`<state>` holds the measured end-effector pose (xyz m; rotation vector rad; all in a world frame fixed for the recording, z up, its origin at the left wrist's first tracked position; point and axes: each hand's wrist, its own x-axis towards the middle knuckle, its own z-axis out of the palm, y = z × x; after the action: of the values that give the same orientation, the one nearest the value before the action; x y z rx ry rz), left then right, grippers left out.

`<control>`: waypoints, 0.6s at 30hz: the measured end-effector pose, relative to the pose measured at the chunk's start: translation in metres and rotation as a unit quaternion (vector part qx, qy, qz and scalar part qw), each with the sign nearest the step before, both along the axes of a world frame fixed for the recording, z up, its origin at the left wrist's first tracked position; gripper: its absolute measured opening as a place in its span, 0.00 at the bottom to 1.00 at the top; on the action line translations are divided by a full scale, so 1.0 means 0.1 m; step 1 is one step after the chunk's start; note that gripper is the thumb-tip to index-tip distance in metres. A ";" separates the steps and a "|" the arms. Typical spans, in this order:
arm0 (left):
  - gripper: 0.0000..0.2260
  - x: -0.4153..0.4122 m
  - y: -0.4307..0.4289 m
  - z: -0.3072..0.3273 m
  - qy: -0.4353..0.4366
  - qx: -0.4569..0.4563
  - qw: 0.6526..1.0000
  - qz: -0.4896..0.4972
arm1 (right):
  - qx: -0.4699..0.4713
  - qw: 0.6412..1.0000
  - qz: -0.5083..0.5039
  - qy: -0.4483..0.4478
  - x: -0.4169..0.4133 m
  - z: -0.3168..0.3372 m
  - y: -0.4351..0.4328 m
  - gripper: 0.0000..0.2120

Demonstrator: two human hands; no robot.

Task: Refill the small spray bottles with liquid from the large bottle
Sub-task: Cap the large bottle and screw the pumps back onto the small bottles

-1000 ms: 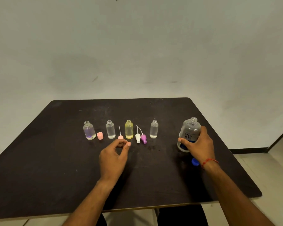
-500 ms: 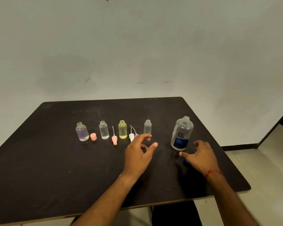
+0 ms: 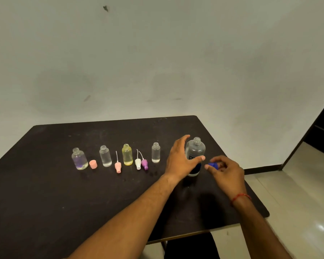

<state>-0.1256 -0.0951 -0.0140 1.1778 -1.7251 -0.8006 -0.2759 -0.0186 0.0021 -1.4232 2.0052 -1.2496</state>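
Observation:
The large clear bottle with a dark blue label stands uncapped at the right of the black table. My left hand wraps it, with the thumb across its front and the fingers at its left side. Just right of the bottle, my right hand pinches a blue cap in its fingertips. Several small uncapped bottles stand in a row to the left: a purple-tinted bottle, a clear bottle, a yellow bottle and a second clear bottle.
Between the small bottles lie a pink cap, a pink sprayer head, a white sprayer head and a purple sprayer head. The table's right edge and a tiled floor are close to my right arm.
My left hand has swung right from the small bottles to the large bottle. My right hand let go of the bottle and picked the blue cap up off the table.

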 end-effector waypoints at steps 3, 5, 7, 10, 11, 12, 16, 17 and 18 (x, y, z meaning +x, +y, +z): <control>0.34 -0.03 -0.03 0.01 -0.011 -0.025 1.000 -0.005 | -0.058 0.998 -0.009 -0.029 -0.02 0.16 -0.06 0.12; 0.31 -0.04 -0.02 0.01 -0.011 -0.042 0.999 -0.009 | -0.091 0.995 -0.013 -0.050 -0.01 0.25 -0.11 0.13; 0.29 -0.03 -0.01 0.02 -0.002 -0.046 0.999 -0.013 | -0.121 0.990 -0.010 -0.071 0.00 0.32 -0.15 0.14; 0.29 -0.01 0.00 0.03 -0.001 -0.051 0.999 -0.017 | -0.155 0.981 0.003 -0.114 0.03 0.41 -0.24 0.13; 0.29 -0.01 0.01 0.03 -0.002 -0.054 0.998 -0.017 | -0.163 0.978 0.009 -0.134 0.05 0.44 -0.28 0.13; 0.29 -0.01 0.01 0.03 -0.004 -0.055 0.998 -0.017 | -0.166 0.974 0.018 -0.151 0.06 0.47 -0.32 0.13; 0.29 0.00 0.04 0.02 -0.002 -0.049 0.999 -0.019 | -0.157 0.971 0.065 -0.170 0.14 0.51 -0.48 0.15; 0.29 0.00 0.05 0.02 -0.002 -0.047 0.999 -0.020 | -0.153 0.972 0.071 -0.161 0.17 0.50 -0.52 0.14; 0.29 0.00 0.05 0.02 -0.001 -0.046 0.999 -0.021 | -0.148 0.975 0.075 -0.147 0.19 0.49 -0.55 0.13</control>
<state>-0.1256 -0.0904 -0.0117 1.0840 -1.7747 -0.7375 -0.2572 -0.0740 0.0515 -1.3897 1.5380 -1.6322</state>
